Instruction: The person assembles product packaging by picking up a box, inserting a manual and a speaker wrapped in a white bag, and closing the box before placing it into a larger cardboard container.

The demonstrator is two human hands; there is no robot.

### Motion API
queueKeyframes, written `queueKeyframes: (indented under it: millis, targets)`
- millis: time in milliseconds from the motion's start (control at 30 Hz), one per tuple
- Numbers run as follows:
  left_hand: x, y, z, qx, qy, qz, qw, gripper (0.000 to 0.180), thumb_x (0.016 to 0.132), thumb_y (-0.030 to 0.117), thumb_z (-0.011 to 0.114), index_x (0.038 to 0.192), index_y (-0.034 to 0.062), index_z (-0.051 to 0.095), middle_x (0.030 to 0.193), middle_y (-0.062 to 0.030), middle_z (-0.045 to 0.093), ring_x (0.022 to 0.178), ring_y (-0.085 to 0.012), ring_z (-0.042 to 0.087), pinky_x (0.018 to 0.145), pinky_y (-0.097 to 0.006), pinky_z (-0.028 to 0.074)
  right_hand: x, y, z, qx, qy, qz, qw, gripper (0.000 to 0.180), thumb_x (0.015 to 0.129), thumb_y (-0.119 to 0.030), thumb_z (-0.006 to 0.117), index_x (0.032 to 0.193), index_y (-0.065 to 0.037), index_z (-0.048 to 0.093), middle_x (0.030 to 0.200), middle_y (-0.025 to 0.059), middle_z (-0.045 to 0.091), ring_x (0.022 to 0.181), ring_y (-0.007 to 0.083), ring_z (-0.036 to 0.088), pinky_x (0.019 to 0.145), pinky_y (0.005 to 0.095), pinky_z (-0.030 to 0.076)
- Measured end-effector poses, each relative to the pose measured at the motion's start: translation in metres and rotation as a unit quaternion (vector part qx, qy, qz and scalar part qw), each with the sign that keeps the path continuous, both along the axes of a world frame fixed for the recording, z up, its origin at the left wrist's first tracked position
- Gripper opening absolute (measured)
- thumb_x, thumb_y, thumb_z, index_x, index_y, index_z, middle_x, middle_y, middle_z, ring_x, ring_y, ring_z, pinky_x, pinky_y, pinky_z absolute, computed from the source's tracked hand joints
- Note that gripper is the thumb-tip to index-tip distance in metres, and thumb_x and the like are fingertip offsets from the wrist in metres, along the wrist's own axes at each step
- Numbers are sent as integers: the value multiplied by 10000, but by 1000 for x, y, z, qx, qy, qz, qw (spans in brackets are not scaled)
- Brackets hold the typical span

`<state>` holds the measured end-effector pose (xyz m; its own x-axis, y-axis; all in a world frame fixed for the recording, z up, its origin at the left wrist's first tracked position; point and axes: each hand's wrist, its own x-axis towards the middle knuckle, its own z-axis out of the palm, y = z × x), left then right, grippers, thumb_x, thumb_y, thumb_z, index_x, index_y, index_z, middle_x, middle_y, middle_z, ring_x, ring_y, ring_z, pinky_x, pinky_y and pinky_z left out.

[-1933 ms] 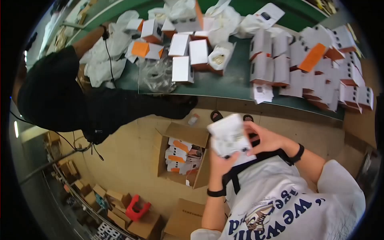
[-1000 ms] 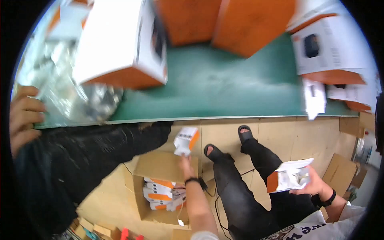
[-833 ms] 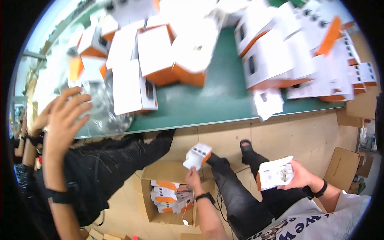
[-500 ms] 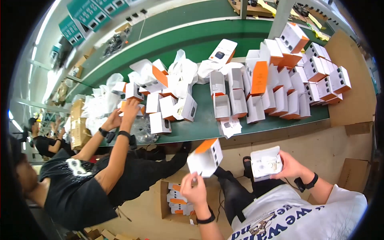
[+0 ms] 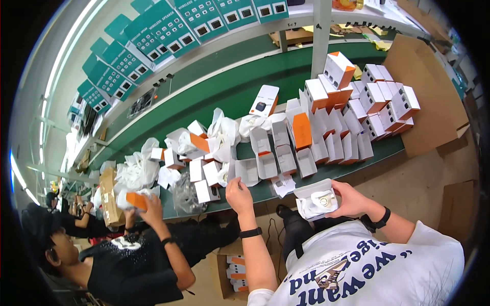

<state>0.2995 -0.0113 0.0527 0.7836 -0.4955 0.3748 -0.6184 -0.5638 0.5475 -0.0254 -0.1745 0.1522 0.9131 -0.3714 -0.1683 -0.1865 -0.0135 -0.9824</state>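
My left hand (image 5: pixel 239 196) is closed, its fingertips pinched at the near flap of an open white box (image 5: pixel 247 171). That box is at the near edge of the green bench, left of a row of similar open boxes (image 5: pixel 267 167). Over the floor in front of the bench, my right hand (image 5: pixel 351 199) grips the right side of an opened white carton (image 5: pixel 308 208). Its lid is raised, and a white round piece (image 5: pixel 323 199) shows inside; its kind is hard to make out.
Stacked white-and-orange boxes (image 5: pixel 375 97) and a large cardboard sheet (image 5: pixel 434 97) stand at the right. White bags (image 5: pixel 135 171) and loose boxes lie leftward. At my left, a co-worker (image 5: pixel 138 255) holds a white-and-orange box (image 5: pixel 136 200). A carton of boxes (image 5: pixel 223 275) sits below.
My left hand has carried the open box up and left to the bench edge beside the row. My right hand's carton is slightly tilted. The co-worker's hands have drawn back from the bench with a box.
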Motion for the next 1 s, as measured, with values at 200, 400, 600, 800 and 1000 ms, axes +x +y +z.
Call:
queueKeyframes:
  millis: [200,400,600,800,1000]
  targets:
    - [-29,7,58,-289,290,-174,896,619,804,167,783,1351,10,540,1322,-189,560,1230,-327,531,1033,-436,421,76,-19,0,-53,-21,25,998,713,680,-127,897,1275,4,527,1123,132,668,1049,193,662,937,334,527]
    - [-60,48,78,-244,284,-140,916,1124,723,95,876,1592,34,167,1556,-205,312,1418,-321,375,1168,-440,329,168,-2,-1,82,-51,164,982,895,749,-265,913,1433,36,419,1354,203,571,1199,249,600,1024,375,505]
    - [-79,109,89,-296,254,145,909,995,743,35,647,1621,78,181,1603,-175,279,1445,-361,355,1178,-479,339,151,-25,-111,-231,287,437,821,810,917,-626,631,1266,105,616,1360,286,577,1244,434,582,1014,471,505]
    - [-152,130,89,-260,222,269,900,995,761,14,681,1621,80,187,1625,-184,247,1482,-344,305,1207,-489,284,170,19,-225,-499,133,250,819,266,861,-116,629,1110,-24,650,1144,188,608,1125,355,613,945,475,536]
    - [-188,102,78,-207,120,246,939,967,771,108,873,1543,2,301,1505,-156,408,1412,-262,387,1190,-402,298,158,-15,-317,-578,47,208,788,348,873,-92,639,1218,-45,637,1146,187,626,1097,337,613,931,433,517]
